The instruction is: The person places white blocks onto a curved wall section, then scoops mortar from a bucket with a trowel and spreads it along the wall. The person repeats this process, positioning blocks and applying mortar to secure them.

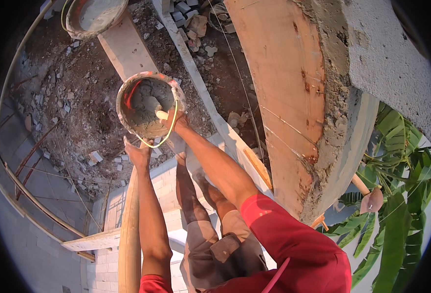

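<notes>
A round bucket (121,95) of wet grey mortar (140,113) stands on a plank, its yellow-green wire handle tipped over the near right side. My right hand (179,121) is closed around the pale handle of a trowel (153,105), whose blade rests in the mortar. At the bucket's near left edge is my left hand (138,154), with thumb stretched out and apart from the fingers. It is at or just below the rim; whether it touches the bucket is unclear.
A second mortar bucket (71,22) sits farther along the plank (127,46). To the right rises a curved wooden formwork board (279,73) with rough mortar (330,132) and a grey block (391,58). Rubble ground (64,117) lies below; a wooden pole (130,234) runs beside my left arm.
</notes>
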The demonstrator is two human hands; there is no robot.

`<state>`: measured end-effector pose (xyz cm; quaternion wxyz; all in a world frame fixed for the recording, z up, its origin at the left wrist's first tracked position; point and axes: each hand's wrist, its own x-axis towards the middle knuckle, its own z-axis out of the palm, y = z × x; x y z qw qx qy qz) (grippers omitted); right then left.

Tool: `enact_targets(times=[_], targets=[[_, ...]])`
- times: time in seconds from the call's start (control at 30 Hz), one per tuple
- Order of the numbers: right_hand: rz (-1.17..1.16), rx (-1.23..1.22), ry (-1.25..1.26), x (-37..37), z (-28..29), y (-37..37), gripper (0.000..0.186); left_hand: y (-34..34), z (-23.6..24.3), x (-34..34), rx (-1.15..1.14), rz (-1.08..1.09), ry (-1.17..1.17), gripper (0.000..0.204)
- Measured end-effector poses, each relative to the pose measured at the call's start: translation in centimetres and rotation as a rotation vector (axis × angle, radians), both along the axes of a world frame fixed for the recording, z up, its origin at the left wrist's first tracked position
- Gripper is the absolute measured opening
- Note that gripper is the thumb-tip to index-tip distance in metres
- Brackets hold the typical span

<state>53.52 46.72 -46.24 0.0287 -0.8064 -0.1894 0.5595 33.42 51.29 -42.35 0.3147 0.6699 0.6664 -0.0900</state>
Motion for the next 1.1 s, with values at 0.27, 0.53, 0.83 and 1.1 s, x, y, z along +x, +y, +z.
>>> enact_targets(times=[0.27, 0.53, 0.83, 1.1], targets=[[0.294, -0.009, 0.010, 4.4, 7.7, -1.4, 0.072, 8.8, -4.7, 0.4, -0.114, 0.585, -0.282, 0.113], [0.479, 0.303, -0.246, 4.7, 4.9, -1.8, 0.045, 10.0, -7.3, 0.1, -0.290, 0.496, -0.353, 0.066], [0.191, 0.215, 0.108, 2.2, 3.1, -5.8, 0.051, 8.8, -2.1, 4.9, -0.214, 0.375, -0.176, 0.056], [0.574, 0.083, -0.183, 8.4, 8.2, -6.9, 0.053, 7.8, -6.6, 2.0, -0.383, 0.261, -0.247, 0.058]])
